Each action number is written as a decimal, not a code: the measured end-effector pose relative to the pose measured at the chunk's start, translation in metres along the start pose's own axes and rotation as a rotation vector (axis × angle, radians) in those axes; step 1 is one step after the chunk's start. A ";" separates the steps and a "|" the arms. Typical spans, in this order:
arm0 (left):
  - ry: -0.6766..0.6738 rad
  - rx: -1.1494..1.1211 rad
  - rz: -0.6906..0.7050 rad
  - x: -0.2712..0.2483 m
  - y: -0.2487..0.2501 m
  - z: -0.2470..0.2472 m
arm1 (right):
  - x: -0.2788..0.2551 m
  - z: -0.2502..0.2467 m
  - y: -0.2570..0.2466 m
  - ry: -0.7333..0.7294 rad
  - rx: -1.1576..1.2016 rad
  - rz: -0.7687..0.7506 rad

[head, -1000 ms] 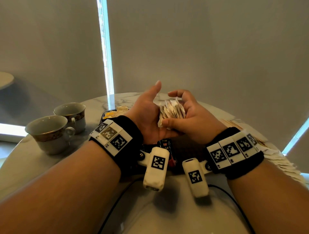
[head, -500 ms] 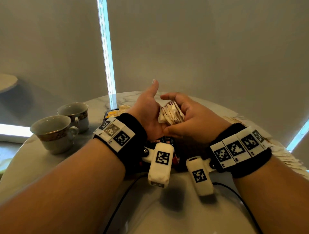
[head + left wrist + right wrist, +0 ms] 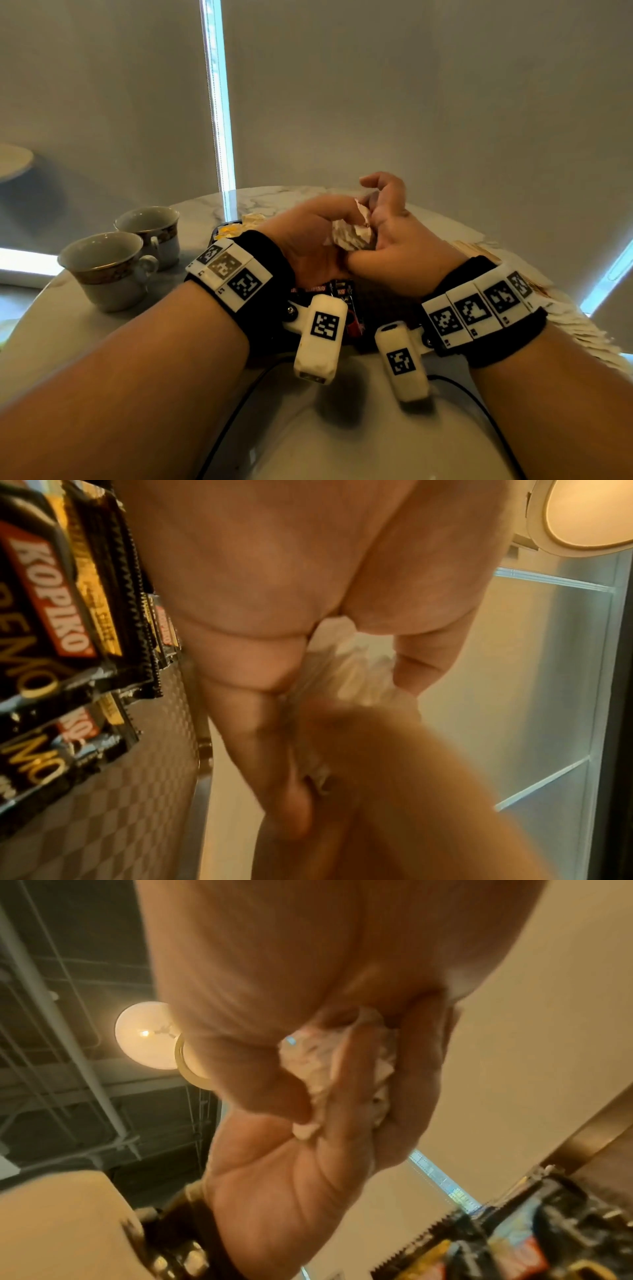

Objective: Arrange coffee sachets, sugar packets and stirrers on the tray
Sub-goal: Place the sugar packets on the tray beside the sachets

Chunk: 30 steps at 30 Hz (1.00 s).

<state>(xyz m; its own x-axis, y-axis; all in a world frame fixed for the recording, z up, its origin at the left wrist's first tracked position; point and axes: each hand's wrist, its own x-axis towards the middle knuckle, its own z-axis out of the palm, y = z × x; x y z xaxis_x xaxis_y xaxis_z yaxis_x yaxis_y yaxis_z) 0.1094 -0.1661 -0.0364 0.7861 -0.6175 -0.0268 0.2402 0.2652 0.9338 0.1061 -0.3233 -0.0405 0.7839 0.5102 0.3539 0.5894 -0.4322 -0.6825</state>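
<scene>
- While both hands are raised above the tray [image 3: 383, 310], a bundle of white sugar packets [image 3: 351, 234] sits pressed between them, clear of the tray surface.
- Left hand [image 3: 310, 240]: fingers curl round the left side of the bundle and grip it; the thumb lies over its top edge.
- Right hand [image 3: 394, 246]: palm and thumb close on the right side of the same bundle and hold it; two fingers [image 3: 380, 181] stand raised and bent above it.
- Left wrist view: the packets [image 3: 356, 669] show crumpled between the left fingers and the right hand [image 3: 394, 791], which is blurred.
- Right wrist view: the bundle [image 3: 329, 1069] is wedged between both palms.
- Black coffee sachets [image 3: 337, 294] lie on the tray directly below the hands, toward its near edge; yellow packets [image 3: 229, 231] lie at its far left corner.
- Wooden stirrers [image 3: 479, 248] lie at the table's right edge, apart from the hands.
- Two cups [image 3: 109, 267] stand near the table's left edge.
</scene>
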 end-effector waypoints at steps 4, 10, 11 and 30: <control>0.069 -0.042 0.021 0.000 0.001 -0.002 | 0.012 0.002 -0.001 0.190 0.199 0.069; 0.250 -0.240 0.192 -0.004 0.015 -0.015 | 0.026 -0.026 0.046 0.515 0.704 0.528; 0.254 -0.273 0.215 -0.006 0.017 -0.018 | 0.020 -0.031 0.056 0.406 0.744 0.658; 0.321 -0.425 0.325 -0.013 0.029 -0.030 | 0.006 -0.009 0.045 -0.134 0.125 0.811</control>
<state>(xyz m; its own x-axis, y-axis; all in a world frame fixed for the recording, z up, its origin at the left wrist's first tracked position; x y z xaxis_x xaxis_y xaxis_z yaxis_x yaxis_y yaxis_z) 0.1236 -0.1283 -0.0200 0.9732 -0.2201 0.0671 0.1139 0.7143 0.6905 0.1389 -0.3466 -0.0627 0.9215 0.1632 -0.3524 -0.1811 -0.6221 -0.7617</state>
